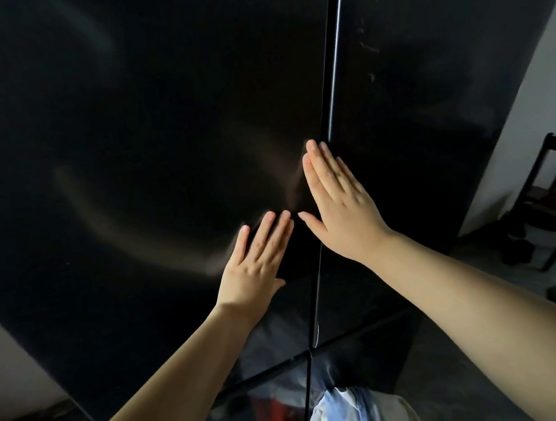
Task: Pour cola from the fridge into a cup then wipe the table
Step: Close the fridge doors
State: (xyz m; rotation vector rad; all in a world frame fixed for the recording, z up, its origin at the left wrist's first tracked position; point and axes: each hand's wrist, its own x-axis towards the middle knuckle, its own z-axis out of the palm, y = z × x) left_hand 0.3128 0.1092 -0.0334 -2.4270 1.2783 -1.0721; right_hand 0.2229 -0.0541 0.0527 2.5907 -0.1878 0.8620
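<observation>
My left hand (253,268) lies flat, fingers spread, on the glossy black double-door fridge (125,123). My right hand (340,201), fingers straight and together, rests at the centre seam (332,79), gripping nothing.

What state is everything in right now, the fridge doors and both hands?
left fridge door: shut.
right fridge door: shut.
left hand: open, flat against the left door near the centre seam.
right hand: open, fingers at the seam between the doors.
</observation>
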